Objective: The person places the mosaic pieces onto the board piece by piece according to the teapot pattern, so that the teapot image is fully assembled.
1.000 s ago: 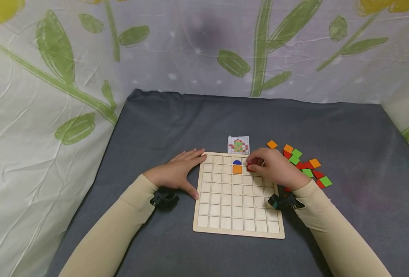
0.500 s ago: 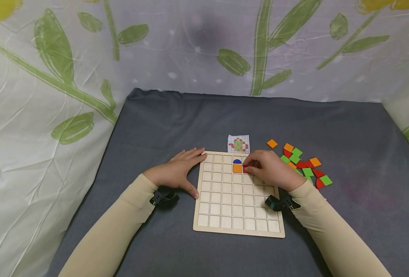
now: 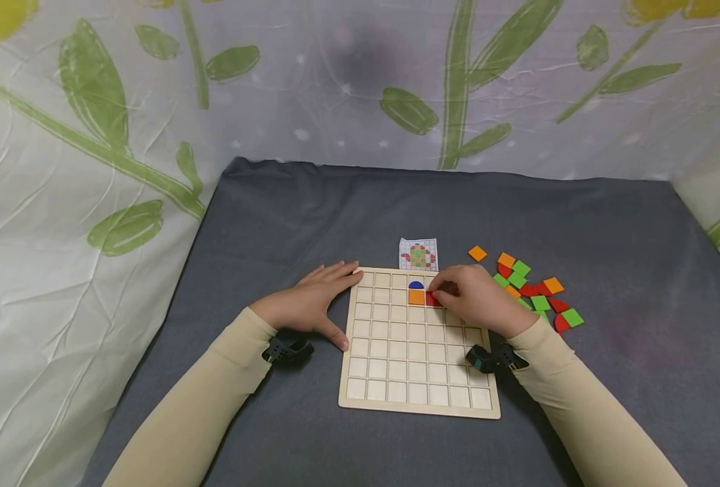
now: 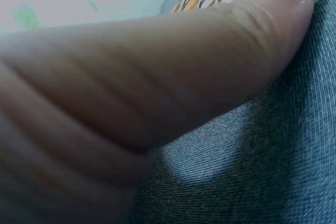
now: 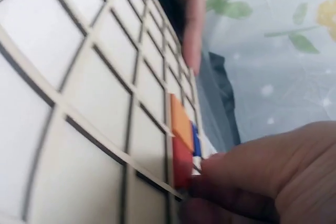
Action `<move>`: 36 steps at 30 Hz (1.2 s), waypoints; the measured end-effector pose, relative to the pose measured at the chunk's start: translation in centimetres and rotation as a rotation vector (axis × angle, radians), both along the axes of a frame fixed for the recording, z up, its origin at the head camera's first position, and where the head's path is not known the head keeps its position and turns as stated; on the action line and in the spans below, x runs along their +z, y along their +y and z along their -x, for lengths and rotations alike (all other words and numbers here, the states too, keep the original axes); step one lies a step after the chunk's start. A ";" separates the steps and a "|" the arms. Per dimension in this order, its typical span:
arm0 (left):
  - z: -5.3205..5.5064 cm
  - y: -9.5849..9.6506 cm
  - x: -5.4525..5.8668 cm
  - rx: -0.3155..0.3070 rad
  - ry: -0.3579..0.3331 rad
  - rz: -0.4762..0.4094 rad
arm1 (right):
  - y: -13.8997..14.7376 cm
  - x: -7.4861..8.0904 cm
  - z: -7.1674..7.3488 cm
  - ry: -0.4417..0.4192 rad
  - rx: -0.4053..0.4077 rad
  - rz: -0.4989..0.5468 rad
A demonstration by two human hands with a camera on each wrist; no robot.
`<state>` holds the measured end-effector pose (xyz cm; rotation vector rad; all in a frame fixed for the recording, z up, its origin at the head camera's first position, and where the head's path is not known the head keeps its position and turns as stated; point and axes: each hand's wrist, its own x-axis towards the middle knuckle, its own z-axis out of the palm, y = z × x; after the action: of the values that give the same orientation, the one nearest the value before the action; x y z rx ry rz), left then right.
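Observation:
A pale wooden grid board [image 3: 417, 409] lies on the table between both hands. My left hand [image 3: 306, 304] rests at its left edge, fingers spread, fingertips at the far corner and thumb on the side. With bent fingers, my right hand [image 3: 477, 299] pinches a red tile [image 3: 431, 299] at a cell in the second row. In the right wrist view the red tile [image 5: 181, 163] lies against an orange tile [image 5: 181, 121], its near end touched by the fingertips. Beyond the orange tile is a blue half-round piece [image 3: 416, 285]. The right fingers hide some neighbouring cells.
A small printed card [image 3: 417, 255] with a coloured grid pattern lies just past the board's far edge. Loose green, red and orange tiles [image 3: 541, 302] are scattered to the right, partly behind the right hand. A single orange tile [image 3: 477, 253] lies apart from them.
My right hand has moved slightly left with the red tile, which now lies in line beside the orange tile. The left hand has stayed in place.

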<state>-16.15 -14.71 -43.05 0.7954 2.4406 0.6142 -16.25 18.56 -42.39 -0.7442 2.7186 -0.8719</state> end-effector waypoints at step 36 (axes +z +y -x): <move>0.2 -0.2 -0.1 -0.011 -0.009 -0.017 | 8.7 2.7 2.6 -0.079 -0.186 -0.179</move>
<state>-16.32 -14.92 -43.11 0.8106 2.4244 0.6341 -18.86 27.21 -39.74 -0.4185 2.7807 -0.6648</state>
